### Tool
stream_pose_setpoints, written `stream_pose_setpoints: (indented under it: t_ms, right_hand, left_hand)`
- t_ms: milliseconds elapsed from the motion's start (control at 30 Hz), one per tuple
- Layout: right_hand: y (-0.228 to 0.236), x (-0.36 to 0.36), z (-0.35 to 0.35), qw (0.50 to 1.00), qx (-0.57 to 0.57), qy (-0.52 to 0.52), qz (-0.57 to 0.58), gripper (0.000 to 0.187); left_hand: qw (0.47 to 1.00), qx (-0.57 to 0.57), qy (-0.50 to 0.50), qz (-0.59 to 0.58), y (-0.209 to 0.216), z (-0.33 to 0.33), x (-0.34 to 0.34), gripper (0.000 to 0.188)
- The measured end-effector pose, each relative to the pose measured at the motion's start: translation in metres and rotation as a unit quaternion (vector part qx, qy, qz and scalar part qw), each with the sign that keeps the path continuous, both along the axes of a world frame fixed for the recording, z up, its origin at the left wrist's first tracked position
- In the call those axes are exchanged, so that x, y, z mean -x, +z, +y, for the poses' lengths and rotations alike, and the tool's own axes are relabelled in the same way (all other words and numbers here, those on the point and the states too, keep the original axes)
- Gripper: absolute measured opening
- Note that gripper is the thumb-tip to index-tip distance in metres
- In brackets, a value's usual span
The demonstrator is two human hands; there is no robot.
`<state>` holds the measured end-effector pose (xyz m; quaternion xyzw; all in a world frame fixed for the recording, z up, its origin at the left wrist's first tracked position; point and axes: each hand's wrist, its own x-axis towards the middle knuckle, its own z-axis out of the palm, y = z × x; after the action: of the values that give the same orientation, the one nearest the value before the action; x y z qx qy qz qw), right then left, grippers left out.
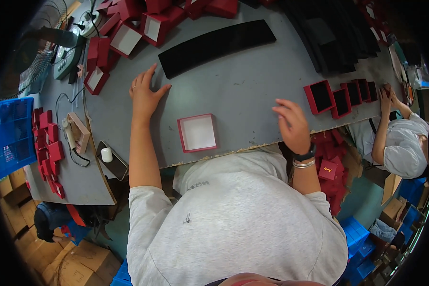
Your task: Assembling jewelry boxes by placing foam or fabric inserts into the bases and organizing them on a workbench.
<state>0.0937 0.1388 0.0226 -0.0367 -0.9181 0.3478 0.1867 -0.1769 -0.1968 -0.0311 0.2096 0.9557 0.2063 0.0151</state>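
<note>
My left hand [147,93] is over the grey table with its fingers spread, holding nothing; the near end of a long black strip [217,45] lies just beyond it. A red box tray with a white inside [199,133] rests near the table's front edge, between my two hands and apart from both. To its right, my right hand [293,125] is raised near that edge, fingers apart and nothing in them. Red trays with black inside [319,97] stand in a row to the right of this hand.
Red boxes [127,38] are heaped at the far left, and black strips [319,35] are stacked at the far right. A fan [40,45], a hot glue gun [69,135] and a phone [113,162] are at left. Another person [400,143] works at the right.
</note>
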Motion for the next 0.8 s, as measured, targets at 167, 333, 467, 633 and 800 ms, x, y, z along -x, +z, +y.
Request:
stream_pose_setpoints:
  t_ms: [167, 333, 467, 633, 800]
  right_hand:
    - [-0.013, 0.030, -0.059, 0.988, 0.119, 0.093, -0.015, 0.023]
    - [0.003, 0.038, -0.067, 0.971, 0.168, 0.160, -0.060, 0.025]
    - [0.009, 0.021, -0.046, 0.991, 0.122, 0.056, -0.020, 0.030]
    - [0.030, 0.017, -0.047, 0.997, -0.024, 0.060, 0.052, 0.068]
    - [0.046, 0.066, -0.084, 0.944, -0.190, 0.265, -0.039, 0.100]
  left_hand:
    - [0.989, 0.000, -0.063, 0.133, -0.002, 0.030, 0.006, 0.100]
    - [0.992, 0.013, -0.092, 0.085, 0.009, 0.050, 0.023, 0.101]
    - [0.992, -0.058, -0.097, 0.048, 0.041, 0.047, 0.005, 0.095]
    - [0.971, -0.222, -0.094, -0.010, 0.069, -0.009, -0.097, 0.087]
    - [0.966, -0.219, -0.140, -0.009, 0.044, -0.038, -0.154, 0.090]
